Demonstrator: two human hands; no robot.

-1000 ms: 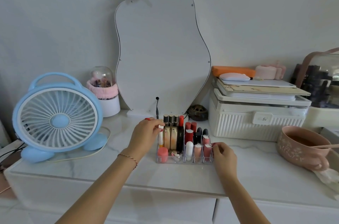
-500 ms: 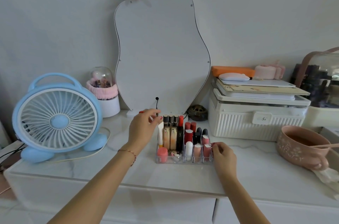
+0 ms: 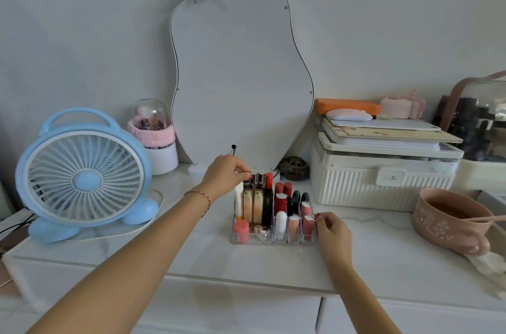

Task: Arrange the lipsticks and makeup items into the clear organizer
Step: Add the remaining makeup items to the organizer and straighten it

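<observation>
Blue fan (image 3: 82, 177) stands far left. Left hand (image 3: 226, 173) fingers pinch a dark tube (image 3: 247, 181) at the clear organizer (image 3: 273, 238)'s far-left row, seating it; next, release upward. Right hand (image 3: 332, 232), fingers curled, steadies the organizer's right wall. Bare tabletop (image 3: 191, 251) lies near; pink bowl (image 3: 449, 218) right.

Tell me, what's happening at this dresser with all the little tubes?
A person is sorting makeup into a clear organizer on a white marble-look countertop. The left hand pinches the cap of a dark tube standing in the back row, while the right hand rests against the organizer's right end. Most slots already hold upright lipsticks. A blue fan stands at the left.
</observation>
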